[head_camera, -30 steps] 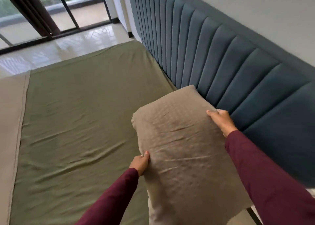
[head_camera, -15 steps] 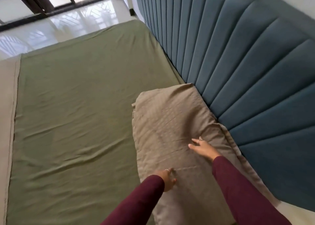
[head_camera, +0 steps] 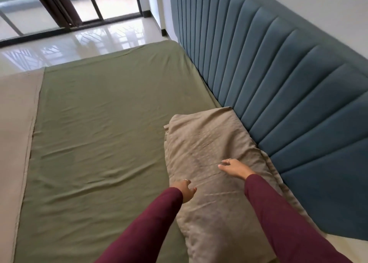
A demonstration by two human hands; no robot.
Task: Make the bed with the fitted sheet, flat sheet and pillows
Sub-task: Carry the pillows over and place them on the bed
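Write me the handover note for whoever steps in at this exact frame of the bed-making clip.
Left hand: relaxed on the pillow's near-left edge, holding nothing.
Right hand: open, fingers on the pillow top.
Pillow: lying flat on the green sheet, long side against the headboard.
Beige sheet: spread along the left part of the bed.
Done: green sheet on, one pillow placed.
Left: smooth the pillow; no other pillow is in view.

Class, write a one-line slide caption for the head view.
Both hands, left and right, rest open on a beige pillow lying beside the blue headboard.
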